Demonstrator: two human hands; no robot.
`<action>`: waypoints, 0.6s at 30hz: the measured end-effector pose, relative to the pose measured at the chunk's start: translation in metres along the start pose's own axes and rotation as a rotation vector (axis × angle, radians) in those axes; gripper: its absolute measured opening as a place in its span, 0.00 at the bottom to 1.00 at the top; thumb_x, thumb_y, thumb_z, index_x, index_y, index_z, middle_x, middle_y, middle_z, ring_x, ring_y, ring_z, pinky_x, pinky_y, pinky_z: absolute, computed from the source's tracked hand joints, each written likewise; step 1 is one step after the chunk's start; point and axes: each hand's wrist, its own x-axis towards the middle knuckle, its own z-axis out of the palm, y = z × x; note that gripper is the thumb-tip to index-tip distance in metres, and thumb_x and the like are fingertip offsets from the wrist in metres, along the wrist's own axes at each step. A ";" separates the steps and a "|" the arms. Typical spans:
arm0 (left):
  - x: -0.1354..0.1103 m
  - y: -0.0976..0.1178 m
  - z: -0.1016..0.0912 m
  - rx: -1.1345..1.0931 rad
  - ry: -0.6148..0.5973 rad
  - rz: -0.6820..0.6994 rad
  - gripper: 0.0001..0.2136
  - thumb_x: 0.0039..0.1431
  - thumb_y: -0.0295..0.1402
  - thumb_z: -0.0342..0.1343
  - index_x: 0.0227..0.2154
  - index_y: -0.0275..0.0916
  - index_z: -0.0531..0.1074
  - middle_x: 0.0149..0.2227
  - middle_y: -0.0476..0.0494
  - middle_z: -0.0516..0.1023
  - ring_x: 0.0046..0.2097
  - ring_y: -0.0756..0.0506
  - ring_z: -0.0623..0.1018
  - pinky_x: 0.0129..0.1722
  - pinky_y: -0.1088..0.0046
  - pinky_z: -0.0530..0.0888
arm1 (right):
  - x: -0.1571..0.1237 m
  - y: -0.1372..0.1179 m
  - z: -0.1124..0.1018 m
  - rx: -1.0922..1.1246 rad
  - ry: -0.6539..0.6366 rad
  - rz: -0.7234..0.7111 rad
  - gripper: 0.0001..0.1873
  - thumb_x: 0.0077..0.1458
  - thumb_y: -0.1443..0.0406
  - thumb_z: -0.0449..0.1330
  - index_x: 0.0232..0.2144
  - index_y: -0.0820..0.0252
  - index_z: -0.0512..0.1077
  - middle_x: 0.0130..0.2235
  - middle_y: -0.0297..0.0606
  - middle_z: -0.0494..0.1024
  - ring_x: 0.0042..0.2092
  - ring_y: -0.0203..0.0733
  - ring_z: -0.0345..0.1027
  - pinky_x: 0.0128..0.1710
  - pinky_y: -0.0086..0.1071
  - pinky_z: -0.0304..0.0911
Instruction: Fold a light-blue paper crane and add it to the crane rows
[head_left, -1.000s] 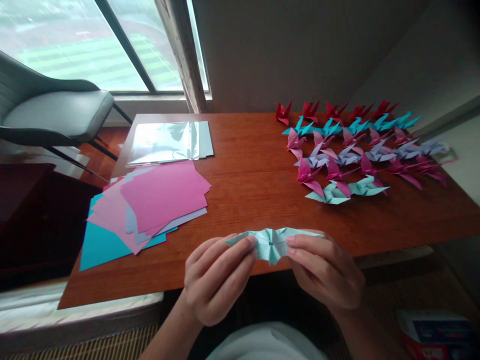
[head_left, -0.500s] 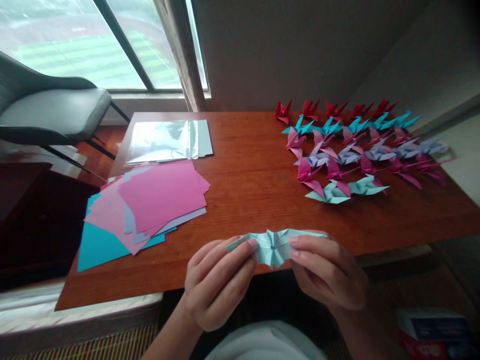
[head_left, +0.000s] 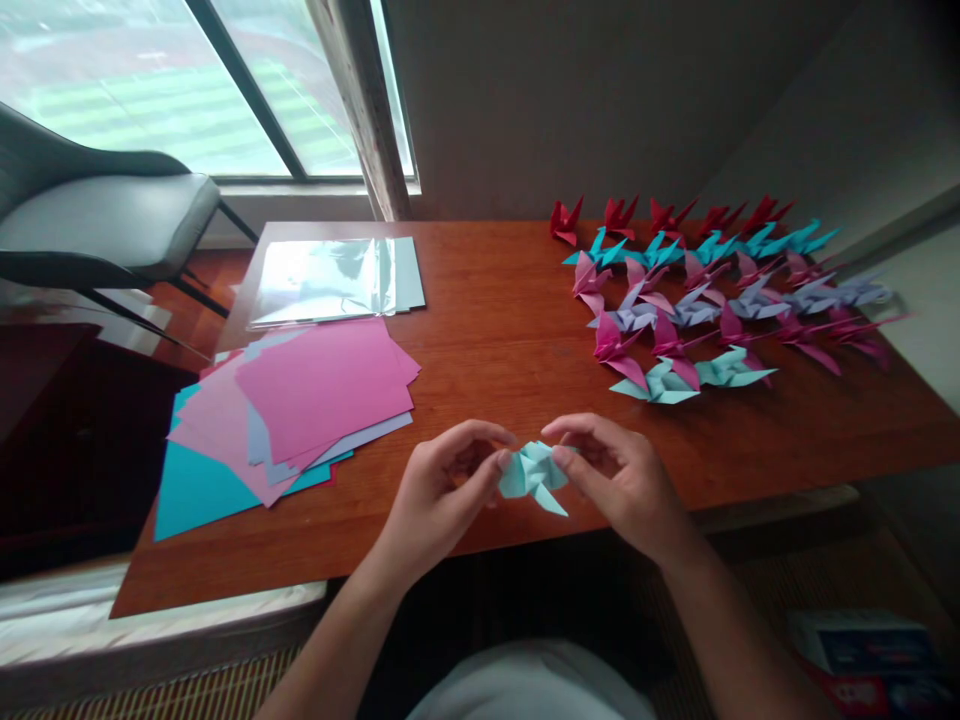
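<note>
A pale mint-green origami crane (head_left: 535, 472) is held between my two hands near the front edge of the table. My left hand (head_left: 454, 480) pinches its left side between thumb and fingers. On the other side, my right hand (head_left: 619, 475) has its thumb on the crane's right side, with the fingers curled behind. One pointed tip of the folded paper sticks out toward me. To the right stand two similar mint-green cranes (head_left: 664, 383), in front of a row of magenta cranes (head_left: 615, 340).
Rows of lilac (head_left: 694, 308), pink (head_left: 590, 280), turquoise (head_left: 600, 250) and red cranes (head_left: 566, 220) fill the table's right side. Coloured paper sheets (head_left: 330, 385) fan out at left, below a shiny clear packet (head_left: 322, 280). A chair (head_left: 112, 215) stands by the window.
The crane has been turned, its long ends no longer stretched sideways, and a point now faces me. Both hands have shifted grip, with thumbs now nearest me.
</note>
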 end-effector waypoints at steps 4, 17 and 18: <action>0.003 -0.001 0.002 -0.164 0.040 -0.053 0.11 0.56 0.39 0.67 0.33 0.35 0.78 0.26 0.48 0.76 0.25 0.53 0.73 0.22 0.82 0.71 | 0.001 0.002 0.008 0.338 0.010 0.116 0.09 0.59 0.57 0.65 0.37 0.57 0.77 0.26 0.30 0.72 0.23 0.30 0.61 0.20 0.25 0.57; 0.009 -0.005 0.000 -0.347 0.136 -0.146 0.12 0.53 0.41 0.69 0.34 0.37 0.78 0.16 0.58 0.66 0.15 0.58 0.61 0.14 0.85 0.61 | 0.008 0.005 0.009 0.366 -0.013 0.167 0.14 0.58 0.53 0.65 0.36 0.58 0.78 0.25 0.31 0.75 0.19 0.29 0.61 0.16 0.24 0.54; 0.009 -0.005 0.000 -0.337 0.146 -0.155 0.12 0.53 0.40 0.70 0.33 0.37 0.78 0.16 0.57 0.67 0.15 0.58 0.61 0.14 0.85 0.61 | 0.008 0.004 0.010 0.387 0.016 0.167 0.14 0.58 0.53 0.65 0.36 0.58 0.77 0.24 0.31 0.74 0.19 0.29 0.60 0.16 0.23 0.52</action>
